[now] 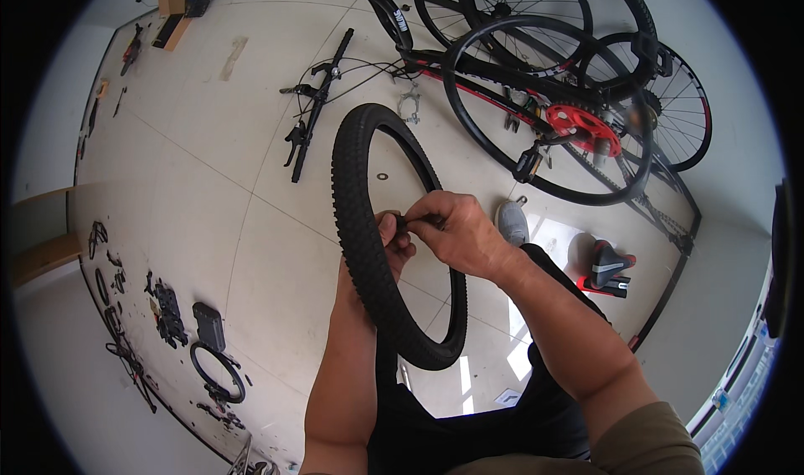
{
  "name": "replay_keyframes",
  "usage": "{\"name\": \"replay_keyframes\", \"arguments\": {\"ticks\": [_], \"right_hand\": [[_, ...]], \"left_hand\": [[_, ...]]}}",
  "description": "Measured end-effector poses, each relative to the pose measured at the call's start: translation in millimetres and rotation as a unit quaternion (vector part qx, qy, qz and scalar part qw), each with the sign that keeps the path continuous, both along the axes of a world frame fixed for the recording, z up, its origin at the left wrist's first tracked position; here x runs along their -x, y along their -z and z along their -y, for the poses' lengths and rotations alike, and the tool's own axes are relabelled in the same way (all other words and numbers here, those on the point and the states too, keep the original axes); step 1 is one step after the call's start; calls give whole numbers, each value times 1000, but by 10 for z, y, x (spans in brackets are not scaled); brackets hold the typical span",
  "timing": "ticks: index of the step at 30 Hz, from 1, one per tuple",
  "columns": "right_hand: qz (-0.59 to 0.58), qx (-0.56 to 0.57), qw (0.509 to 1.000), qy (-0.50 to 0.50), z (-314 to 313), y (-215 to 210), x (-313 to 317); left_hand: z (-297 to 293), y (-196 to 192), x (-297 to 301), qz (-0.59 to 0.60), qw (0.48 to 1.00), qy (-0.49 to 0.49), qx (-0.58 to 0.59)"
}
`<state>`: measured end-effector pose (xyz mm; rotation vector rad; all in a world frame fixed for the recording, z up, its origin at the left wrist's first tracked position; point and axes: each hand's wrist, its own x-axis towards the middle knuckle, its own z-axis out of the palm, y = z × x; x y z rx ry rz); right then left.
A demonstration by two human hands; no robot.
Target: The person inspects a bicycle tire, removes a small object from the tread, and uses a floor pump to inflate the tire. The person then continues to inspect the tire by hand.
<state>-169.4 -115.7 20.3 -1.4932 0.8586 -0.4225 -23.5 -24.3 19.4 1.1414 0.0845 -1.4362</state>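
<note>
A black knobby bicycle tyre stands tilted in front of me, without a wheel rim inside it. My left forearm passes behind its left side, and my left hand shows through its opening, thumb and fingers closed. From the right, my right hand reaches across the tyre's right side, with thumb and forefinger in a pinch. Their fingertips meet at a small dark piece, mostly covered by the fingers; its kind I cannot make out.
Partly dismantled bicycle parts lie at the upper right: a frame, a red chainring, wheels and a large black ring. A handlebar with cables lies beyond the tyre. A saddle is at right; a black case and several small parts lie left.
</note>
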Motion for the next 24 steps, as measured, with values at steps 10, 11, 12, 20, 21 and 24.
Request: {"name": "replay_keyframes", "arguments": {"ticks": [10, 11, 12, 20, 21, 24], "right_hand": [[-38, 75, 996, 11, -10, -21, -17], [-40, 81, 996, 10, -11, -15, -16], [-41, 87, 995, 10, -9, -4, -16], [-45, 90, 995, 16, -29, 6, -26], [-44, 90, 995, 19, -32, 18, -25], [-44, 82, 995, 29, -38, 15, -31]], "left_hand": [[4, 97, -16, -18, 1000, -3, 9], [6, 93, -12, -16, 1000, -7, 6], [13, 83, -7, -13, 1000, -10, 4], [-14, 95, -40, -42, 999, -22, 1], [-19, 104, -40, -49, 999, -22, 5], [-30, 139, -47, -63, 998, -20, 5]]}}
